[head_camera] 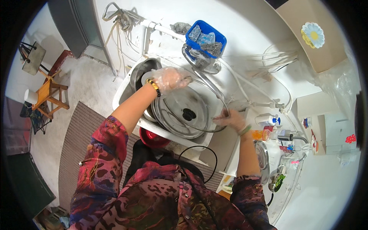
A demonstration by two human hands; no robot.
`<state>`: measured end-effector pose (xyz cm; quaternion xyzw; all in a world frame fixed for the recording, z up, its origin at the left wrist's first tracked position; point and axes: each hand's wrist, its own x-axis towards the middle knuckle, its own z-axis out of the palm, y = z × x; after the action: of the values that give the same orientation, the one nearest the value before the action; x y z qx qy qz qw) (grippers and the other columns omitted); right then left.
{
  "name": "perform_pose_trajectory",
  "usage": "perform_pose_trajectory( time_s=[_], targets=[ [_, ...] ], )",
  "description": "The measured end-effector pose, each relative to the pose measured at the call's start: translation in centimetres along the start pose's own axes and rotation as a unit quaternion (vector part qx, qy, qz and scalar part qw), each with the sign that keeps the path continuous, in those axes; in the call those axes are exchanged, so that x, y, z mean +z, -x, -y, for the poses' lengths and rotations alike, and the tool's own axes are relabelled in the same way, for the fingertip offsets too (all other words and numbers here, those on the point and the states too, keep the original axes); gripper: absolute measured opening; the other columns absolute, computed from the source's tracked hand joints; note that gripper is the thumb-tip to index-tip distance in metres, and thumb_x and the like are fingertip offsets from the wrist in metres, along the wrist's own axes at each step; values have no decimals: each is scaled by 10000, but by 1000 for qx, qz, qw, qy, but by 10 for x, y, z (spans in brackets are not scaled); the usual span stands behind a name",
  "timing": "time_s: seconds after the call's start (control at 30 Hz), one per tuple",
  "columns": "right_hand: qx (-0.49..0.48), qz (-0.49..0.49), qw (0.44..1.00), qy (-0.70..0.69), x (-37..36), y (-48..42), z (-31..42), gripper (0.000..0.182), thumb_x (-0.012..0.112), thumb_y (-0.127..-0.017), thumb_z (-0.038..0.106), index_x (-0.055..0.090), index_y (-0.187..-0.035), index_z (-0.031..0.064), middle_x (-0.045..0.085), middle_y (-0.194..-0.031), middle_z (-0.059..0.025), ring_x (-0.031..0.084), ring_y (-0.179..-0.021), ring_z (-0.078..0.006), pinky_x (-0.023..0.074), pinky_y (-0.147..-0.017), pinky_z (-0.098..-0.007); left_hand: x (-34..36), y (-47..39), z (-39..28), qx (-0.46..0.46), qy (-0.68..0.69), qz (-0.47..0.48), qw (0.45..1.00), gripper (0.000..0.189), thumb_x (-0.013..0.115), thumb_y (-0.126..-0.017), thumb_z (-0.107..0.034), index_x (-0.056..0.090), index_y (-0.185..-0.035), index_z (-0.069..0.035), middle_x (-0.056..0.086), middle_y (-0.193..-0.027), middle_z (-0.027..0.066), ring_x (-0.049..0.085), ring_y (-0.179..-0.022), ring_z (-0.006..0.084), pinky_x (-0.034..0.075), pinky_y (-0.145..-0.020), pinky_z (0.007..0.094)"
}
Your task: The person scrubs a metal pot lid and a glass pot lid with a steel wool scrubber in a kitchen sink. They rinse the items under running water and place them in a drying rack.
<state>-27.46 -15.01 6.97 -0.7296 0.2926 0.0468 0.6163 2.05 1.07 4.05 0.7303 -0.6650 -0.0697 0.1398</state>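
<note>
My left hand (169, 79), in a clear plastic glove, is over the sink's upper left part with its fingers curled; a small dark thing shows at the fingertips, too unclear to name. My right hand (230, 119), also gloved, is at the sink's right edge, its fingers around the end part of the chrome faucet spout (211, 86). Between them a large glass pot lid (184, 103) with a black knob (189, 114) lies in the white sink (205, 141). Metal bowls (146, 69) stand partly under and left of the lid. A dark hose loops over the lid.
A blue basket (207, 37) with scrubbers hangs on the wall above the faucet. White pipes (238, 74) run to the right. Bottles, a pump bottle (267, 120) and another lid (261, 161) stand on the right counter. A red basin (153, 138) is below the sink, a wooden stool (49, 95) at left.
</note>
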Motion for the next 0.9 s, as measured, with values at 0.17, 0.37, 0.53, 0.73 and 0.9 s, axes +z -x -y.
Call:
perform_pose_trajectory(
  time_s=[0.17, 0.37, 0.53, 0.73, 0.9],
  targets=[
    [-59, -53, 976, -204, 37, 1, -17, 314, 690, -628, 49, 591, -907, -55, 691, -952, -190, 653, -911, -207, 458, -842, -268, -2, 10, 4, 84, -144, -15, 986, 369, 439, -928, -385, 573, -1137, -112, 628, -1063, 96, 652, -894, 267, 542, -778, 406],
    [-27, -39, 985, -164, 39, -9, 24, 388, 607, -602, -3, 576, -977, -100, 685, -945, -215, 660, -890, -247, 468, -863, -303, -52, -7, -78, 75, -55, 64, 994, 444, 411, -931, -476, 637, -1027, -105, 655, -1040, 96, 657, -880, 293, 531, -785, 425],
    [-17, -19, 992, -121, 44, -4, 48, 402, 591, -592, 11, 584, -980, -95, 690, -948, -207, 664, -872, -238, 478, -851, -306, -51, -5, -66, 118, -29, -9, 993, 365, 484, -882, -461, 660, -893, -142, 660, -889, 82, 653, -808, 287, 528, -714, 429],
    [-12, 9, 993, -113, 42, -3, 58, 447, 597, -584, -10, 568, -1019, -106, 683, -945, -219, 659, -907, -242, 477, -843, -293, -42, 6, -43, 117, 34, -109, 987, 325, 502, -872, -444, 660, -886, -160, 658, -859, 76, 651, -767, 281, 530, -686, 404],
    [-15, -17, 996, -82, 49, -1, 64, 454, 586, -575, 6, 580, -1015, -102, 688, -950, -204, 663, -881, -219, 497, -817, -281, -23, 8, -25, 104, 100, -166, 976, 289, 556, -843, -420, 690, -938, -182, 681, -865, 69, 655, -753, 273, 531, -687, 377]
  ],
)
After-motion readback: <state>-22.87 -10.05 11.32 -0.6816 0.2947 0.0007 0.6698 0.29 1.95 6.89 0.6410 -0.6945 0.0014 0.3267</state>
